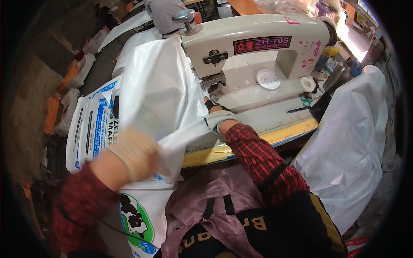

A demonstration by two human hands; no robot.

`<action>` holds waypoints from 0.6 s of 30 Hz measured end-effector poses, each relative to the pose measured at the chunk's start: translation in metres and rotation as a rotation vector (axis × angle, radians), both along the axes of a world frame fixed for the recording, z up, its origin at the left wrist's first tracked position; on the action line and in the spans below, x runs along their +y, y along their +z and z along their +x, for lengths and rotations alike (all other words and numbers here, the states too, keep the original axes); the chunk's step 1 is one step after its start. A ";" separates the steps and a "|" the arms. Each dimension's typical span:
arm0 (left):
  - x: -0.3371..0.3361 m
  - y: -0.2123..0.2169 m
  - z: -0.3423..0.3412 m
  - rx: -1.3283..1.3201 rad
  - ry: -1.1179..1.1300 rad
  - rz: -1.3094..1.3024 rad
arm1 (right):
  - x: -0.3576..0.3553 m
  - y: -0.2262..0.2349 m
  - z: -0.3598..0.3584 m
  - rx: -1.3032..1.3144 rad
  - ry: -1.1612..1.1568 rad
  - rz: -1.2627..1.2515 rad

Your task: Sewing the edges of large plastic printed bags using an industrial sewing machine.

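A large white sack (157, 81) of smooth plastic-like fabric is bunched against the left end of a cream industrial sewing machine (254, 30). My right hand (220, 118), in a pale glove with fingertips bare, is closed on a fold of the sack just in front of the machine's needle area (214, 81). From that fold the fabric stretches left toward my left hand (133, 152). The left hand is also gloved and smeared by motion, so its fingers cannot be made out. Below it hangs a printed part of sacking with a cow picture (137, 219).
More printed sacks (92, 129) lie on the left. A white heap of sacking (348, 142) stands at the right. On the machine bed are a tape roll (307, 84), green-handled scissors (306, 101) and a black pen (297, 110). Another person (165, 15) is beyond the machine.
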State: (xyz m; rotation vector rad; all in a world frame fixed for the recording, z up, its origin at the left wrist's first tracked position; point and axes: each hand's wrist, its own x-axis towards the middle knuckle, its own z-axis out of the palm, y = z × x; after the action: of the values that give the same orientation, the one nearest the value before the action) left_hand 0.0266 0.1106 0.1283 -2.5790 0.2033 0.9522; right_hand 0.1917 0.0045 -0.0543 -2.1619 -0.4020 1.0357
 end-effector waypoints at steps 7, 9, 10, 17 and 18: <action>-0.106 -0.143 -0.031 0.336 -0.022 -0.679 | -0.029 -0.057 -0.063 -0.446 0.441 0.093; -0.105 -0.142 -0.043 0.331 -0.074 -0.795 | -0.046 -0.093 -0.098 -0.376 0.515 -0.069; -0.097 -0.124 -0.037 0.396 -0.103 -0.765 | -0.046 -0.139 -0.104 -0.398 0.586 -0.198; -0.065 -0.111 -0.055 0.342 0.054 -0.847 | -0.024 -0.048 -0.054 -0.320 0.381 -0.137; -0.060 -0.133 -0.057 0.209 0.127 -0.986 | -0.015 -0.049 -0.045 -0.304 0.343 -0.133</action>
State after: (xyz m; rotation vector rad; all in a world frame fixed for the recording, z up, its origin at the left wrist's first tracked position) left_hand -0.0306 0.0502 -0.0043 -3.3765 0.7303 1.4304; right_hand 0.1462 -0.0109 -0.1029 -2.4337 -0.8934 0.9320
